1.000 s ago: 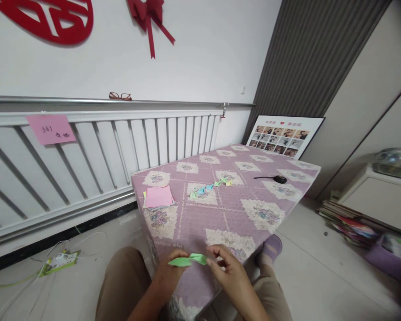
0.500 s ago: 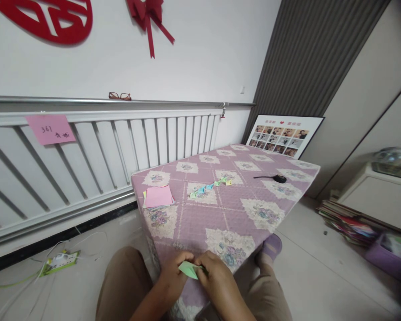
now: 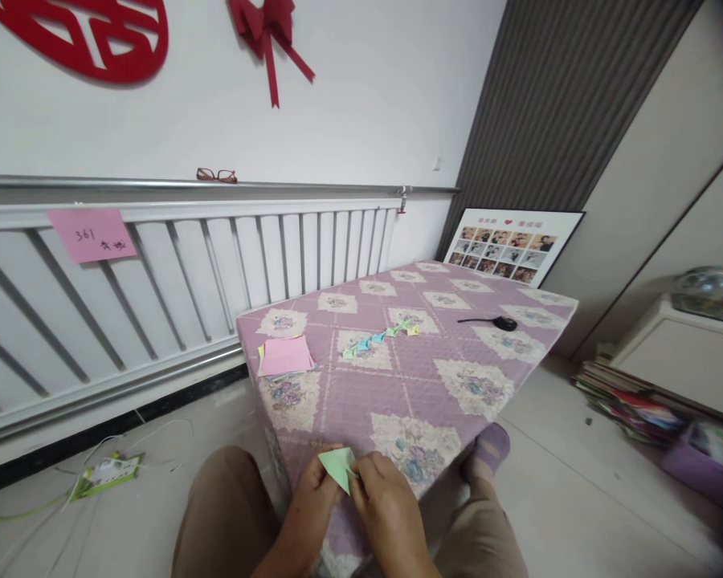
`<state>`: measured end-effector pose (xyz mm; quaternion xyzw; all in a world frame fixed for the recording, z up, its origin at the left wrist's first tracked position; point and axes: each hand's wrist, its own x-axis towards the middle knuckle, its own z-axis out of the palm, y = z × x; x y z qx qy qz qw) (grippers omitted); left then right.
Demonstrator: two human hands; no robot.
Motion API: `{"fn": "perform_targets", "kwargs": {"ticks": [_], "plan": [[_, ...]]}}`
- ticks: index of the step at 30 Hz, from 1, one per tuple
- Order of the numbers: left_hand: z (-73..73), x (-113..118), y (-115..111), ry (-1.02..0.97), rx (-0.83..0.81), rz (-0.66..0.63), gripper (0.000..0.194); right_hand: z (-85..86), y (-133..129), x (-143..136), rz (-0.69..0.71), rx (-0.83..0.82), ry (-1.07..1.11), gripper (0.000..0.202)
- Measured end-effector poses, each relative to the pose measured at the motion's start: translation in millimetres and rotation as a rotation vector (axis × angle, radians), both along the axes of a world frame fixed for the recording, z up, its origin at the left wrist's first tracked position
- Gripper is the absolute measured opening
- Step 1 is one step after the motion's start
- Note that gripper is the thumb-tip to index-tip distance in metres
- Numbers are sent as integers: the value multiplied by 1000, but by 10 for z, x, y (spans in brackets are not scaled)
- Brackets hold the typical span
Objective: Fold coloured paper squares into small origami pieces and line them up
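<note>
A light green folded paper (image 3: 338, 467) is held between my two hands at the near end of the table. My left hand (image 3: 311, 496) is closed on its left side, thumb toward me. On the right edge, the fingers of my right hand (image 3: 386, 499) pinch the same paper and partly hide it. Farther up the cloth lies a row of several small folded paper pieces (image 3: 378, 339) in green, blue and yellow. Left of that row sits a stack of square paper sheets (image 3: 286, 356), a pink one on top.
A purple flowered cloth (image 3: 349, 409) covers the table. Toward its far right lies a black spoon-like object (image 3: 504, 323). A white radiator (image 3: 265, 249) runs along the left side, with glasses (image 3: 216, 174) on the pipe above. A power strip (image 3: 108, 474) with cables rests on the floor.
The green paper has turned in my hands, now showing a broad triangular face toward me instead of a narrow fold. Both hands have shifted slightly with it.
</note>
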<state>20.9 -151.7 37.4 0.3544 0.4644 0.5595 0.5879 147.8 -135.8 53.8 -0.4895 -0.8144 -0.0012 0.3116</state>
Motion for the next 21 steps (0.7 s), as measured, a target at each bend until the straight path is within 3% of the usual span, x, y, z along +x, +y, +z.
{"fn": "perform_targets", "kwargs": {"ticks": [3, 6, 10, 21], "plan": [[-3, 51, -68, -193, 19, -57, 39, 1, -4, 11, -8, 14, -15, 12], [-26, 77, -111, -218, 47, -41, 47, 18, -12, 22, -28, 18, -20, 15], [-42, 98, -92, -80, 58, -16, 47, 32, -20, 32, -31, 26, -28, 12], [-52, 162, 134, 281, -80, 109, 22, 11, -9, 20, -26, 78, -1, 13]]}}
